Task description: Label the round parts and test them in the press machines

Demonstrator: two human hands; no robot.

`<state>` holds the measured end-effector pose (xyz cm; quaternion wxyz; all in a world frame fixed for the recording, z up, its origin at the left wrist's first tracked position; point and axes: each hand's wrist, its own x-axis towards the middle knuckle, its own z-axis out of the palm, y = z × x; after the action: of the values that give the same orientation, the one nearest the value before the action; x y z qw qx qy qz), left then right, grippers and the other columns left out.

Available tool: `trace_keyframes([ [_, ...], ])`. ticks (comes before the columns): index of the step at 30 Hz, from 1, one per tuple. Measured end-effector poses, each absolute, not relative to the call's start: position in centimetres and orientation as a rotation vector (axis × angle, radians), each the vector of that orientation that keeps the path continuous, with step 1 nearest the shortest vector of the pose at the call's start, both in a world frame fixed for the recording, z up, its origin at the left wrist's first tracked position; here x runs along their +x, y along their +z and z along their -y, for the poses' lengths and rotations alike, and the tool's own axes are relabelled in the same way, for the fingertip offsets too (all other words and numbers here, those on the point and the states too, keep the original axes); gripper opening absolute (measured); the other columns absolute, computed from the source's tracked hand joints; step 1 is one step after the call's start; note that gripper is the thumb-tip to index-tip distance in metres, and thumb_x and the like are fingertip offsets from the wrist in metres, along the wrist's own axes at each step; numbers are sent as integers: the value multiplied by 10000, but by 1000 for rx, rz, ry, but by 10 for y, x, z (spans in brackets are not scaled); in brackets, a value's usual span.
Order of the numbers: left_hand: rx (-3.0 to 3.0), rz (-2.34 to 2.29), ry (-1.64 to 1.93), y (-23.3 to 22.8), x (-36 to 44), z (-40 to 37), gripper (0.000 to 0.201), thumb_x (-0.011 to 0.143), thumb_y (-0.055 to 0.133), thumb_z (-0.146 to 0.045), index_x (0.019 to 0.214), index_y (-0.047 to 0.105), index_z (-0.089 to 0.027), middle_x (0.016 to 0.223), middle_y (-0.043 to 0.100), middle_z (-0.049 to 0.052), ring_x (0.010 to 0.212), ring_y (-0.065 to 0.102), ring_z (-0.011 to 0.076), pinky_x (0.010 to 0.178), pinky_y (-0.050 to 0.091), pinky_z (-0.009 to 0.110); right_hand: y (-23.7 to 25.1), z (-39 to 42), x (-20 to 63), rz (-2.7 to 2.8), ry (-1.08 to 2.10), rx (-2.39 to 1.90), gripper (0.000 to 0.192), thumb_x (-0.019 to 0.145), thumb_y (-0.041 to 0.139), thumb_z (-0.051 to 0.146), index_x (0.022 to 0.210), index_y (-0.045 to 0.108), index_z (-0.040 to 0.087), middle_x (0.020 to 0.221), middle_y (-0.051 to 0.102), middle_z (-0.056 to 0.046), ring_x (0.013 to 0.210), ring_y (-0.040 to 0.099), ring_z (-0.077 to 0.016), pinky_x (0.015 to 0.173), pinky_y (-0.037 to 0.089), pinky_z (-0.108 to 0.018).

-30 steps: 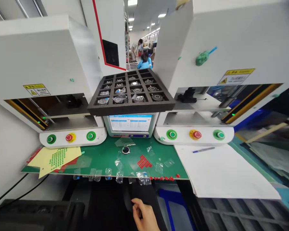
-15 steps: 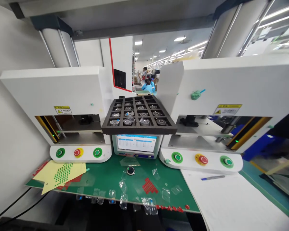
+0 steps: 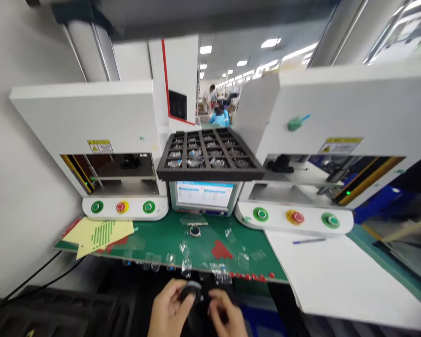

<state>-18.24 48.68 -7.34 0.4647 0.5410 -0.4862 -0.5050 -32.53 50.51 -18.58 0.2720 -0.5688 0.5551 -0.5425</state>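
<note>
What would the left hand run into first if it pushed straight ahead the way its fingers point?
Probably the small round black part that the left hand already touches with its fingertips; past it, the right hand. The picture is blurred, so depth is uncertain.

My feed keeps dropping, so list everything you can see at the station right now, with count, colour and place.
press machines: 2, white, left and right of the screen
buttons: 6, green-red-green on each machine front
screen: 1, lit, centre, under the tray
compartment tray: 1, dark, on top of the screen, round parts inside
green mat: 1, on the bench
round part on mat: 1, black, below the screen
yellow sheet: 1, mat's left end
clear film scraps: several, mat's front
white paper: 1, right, blue pen on it
left hand: grip on small black round part
right hand: beside that part, blurred
</note>
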Motion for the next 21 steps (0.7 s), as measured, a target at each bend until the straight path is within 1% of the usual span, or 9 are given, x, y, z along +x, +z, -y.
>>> trace_keyframes([
  [1, 1302, 1183, -1296, -73, -185, -484, 321, 710, 746, -485, 793, 687, -181, 756, 679, 28, 767, 669, 177, 726, 548, 244, -179, -506, -328, -1457, -1587, -1505, 174, 922, 494, 357, 962, 592, 220, 597, 638, 9, 527, 633, -139, 533, 520, -217],
  [2, 1285, 1186, -1340, -73, -186, -482, 280, 709, 756, -425, 796, 675, -171, 765, 682, 30, 773, 668, 171, 733, 546, 233, -170, -506, -330, -1479, -1657, -1468, 126, 909, 528, 314, 979, 576, 220, 621, 649, 13, 561, 646, -133, 580, 534, -216],
  [3, 1267, 1199, -1376, -73, -188, -481, 245, 707, 759, -374, 787, 662, -163, 757, 679, 31, 762, 665, 165, 720, 544, 225, -161, -505, -333, -1506, -1713, -1450, 120, 898, 552, 266, 1009, 567, 224, 658, 664, 14, 603, 658, -123, 635, 544, -214],
  [7, 1250, 1207, -1391, -72, -189, -483, 145, 729, 724, -262, 734, 624, -157, 697, 650, 12, 686, 646, 130, 664, 533, 191, -122, -506, -338, -1458, -1842, -1374, 242, 883, 579, 193, 1119, 542, 234, 800, 684, -3, 771, 675, -107, 767, 546, -208],
  [11, 1231, 1317, -1342, -69, -189, -489, 67, 731, 708, -209, 746, 667, -158, 684, 665, 13, 650, 644, 122, 617, 524, 170, -105, -514, -330, -1341, -1808, -1369, 353, 865, 613, 174, 1196, 517, 251, 884, 679, -15, 868, 662, -111, 835, 532, -220],
  [13, 1202, 1421, -1273, -68, -189, -491, 37, 749, 693, -190, 774, 703, -165, 693, 671, 18, 650, 637, 118, 615, 519, 167, -105, -517, -327, -1283, -1733, -1329, 377, 865, 627, 186, 1212, 501, 263, 881, 680, -13, 863, 658, -114, 836, 528, -230],
  [17, 1104, 1498, -1158, -68, -187, -491, 80, 778, 699, -186, 847, 739, -178, 705, 648, 28, 643, 610, 112, 590, 508, 168, -109, -520, -324, -1075, -1548, -960, 429, 851, 679, 265, 1205, 438, 280, 854, 686, -7, 789, 672, -133, 762, 549, -256],
  [19, 991, 1486, -1214, -70, -185, -489, 185, 764, 738, -229, 947, 743, -202, 749, 633, 33, 663, 600, 110, 601, 517, 174, -110, -518, -326, -938, -1455, -772, 466, 813, 726, 308, 1154, 410, 274, 823, 687, -5, 753, 683, -153, 716, 561, -275],
  [21, 824, 1473, -1377, -72, -182, -485, 358, 731, 782, -322, 1072, 724, -228, 814, 602, 44, 711, 589, 119, 614, 531, 185, -110, -514, -331, -812, -1379, -666, 500, 767, 766, 335, 1072, 377, 269, 773, 682, 8, 700, 684, -166, 671, 565, -296],
])
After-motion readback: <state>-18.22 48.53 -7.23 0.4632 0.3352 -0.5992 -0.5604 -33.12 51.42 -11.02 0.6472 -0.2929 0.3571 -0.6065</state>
